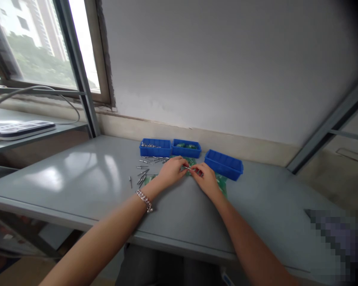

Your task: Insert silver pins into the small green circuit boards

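My left hand [173, 170] and my right hand [206, 177] meet over the grey table, fingertips pinched. Between them is a small silver pin [189, 168], slim like a blind rivet; both hands appear to grip it, though fingers hide most of it. Several similar metal pins [142, 173], each with a thicker body and thin stem, lie loose left of my left hand. Green plastic bags [221, 183] show beside my right hand and behind both hands. A beaded bracelet [144, 201] circles my left wrist.
At the back stand a blue bin [155, 151] with small metal parts, another blue bin [186, 152] with green packets, and a third blue bin [223, 167] set askew. A white device [20, 130] rests on the left shelf. The grey table [77, 186] meets the wall.
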Demonstrator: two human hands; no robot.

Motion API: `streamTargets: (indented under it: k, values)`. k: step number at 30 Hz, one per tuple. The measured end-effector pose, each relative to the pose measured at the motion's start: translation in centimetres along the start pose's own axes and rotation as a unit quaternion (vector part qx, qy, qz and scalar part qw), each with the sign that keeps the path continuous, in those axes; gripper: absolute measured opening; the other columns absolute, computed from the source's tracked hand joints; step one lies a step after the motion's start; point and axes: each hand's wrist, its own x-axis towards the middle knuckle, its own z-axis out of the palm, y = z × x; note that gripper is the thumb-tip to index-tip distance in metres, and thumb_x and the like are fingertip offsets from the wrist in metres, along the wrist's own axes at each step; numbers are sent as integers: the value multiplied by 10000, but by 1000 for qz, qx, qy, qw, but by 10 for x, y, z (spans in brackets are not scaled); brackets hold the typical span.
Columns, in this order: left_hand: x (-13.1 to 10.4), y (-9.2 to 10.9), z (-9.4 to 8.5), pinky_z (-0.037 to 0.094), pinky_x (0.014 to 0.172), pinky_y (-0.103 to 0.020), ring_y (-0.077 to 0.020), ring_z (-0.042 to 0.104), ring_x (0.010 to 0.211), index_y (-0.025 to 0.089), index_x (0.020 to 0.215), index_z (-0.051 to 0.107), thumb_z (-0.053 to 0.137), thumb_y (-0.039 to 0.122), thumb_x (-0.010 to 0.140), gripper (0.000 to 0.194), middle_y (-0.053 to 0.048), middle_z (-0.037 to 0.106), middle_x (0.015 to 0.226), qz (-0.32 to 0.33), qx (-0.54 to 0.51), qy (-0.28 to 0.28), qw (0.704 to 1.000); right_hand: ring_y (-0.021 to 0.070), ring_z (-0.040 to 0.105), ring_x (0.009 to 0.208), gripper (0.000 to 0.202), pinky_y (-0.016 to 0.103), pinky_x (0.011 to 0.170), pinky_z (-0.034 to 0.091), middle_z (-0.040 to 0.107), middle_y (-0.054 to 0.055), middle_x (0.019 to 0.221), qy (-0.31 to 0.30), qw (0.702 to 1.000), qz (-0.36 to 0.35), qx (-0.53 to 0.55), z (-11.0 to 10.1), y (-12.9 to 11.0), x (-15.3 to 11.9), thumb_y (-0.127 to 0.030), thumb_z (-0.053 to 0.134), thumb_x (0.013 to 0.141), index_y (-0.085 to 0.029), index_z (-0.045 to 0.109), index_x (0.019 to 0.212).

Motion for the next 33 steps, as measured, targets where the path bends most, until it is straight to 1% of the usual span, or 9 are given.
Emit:
streamTargets:
  k: [14,33]
  values:
    - [0,3,-3,403,662,-231,-123,509,709,170,830,607,537,191,724,129,-30,571,867,-16,6,-1,1000,115,457,549,84,243,552,389,488,11,690,7,1000,-6,11,2,1,0,-210,545,747,-167,606,786]
    - [0,3,-3,402,637,-226,-125,512,709,168,819,604,551,183,715,118,-29,566,863,-28,4,-3,1000,119,461,546,104,250,549,392,488,15,682,3,1000,2,10,0,-1,0,-238,532,756,-171,610,771]
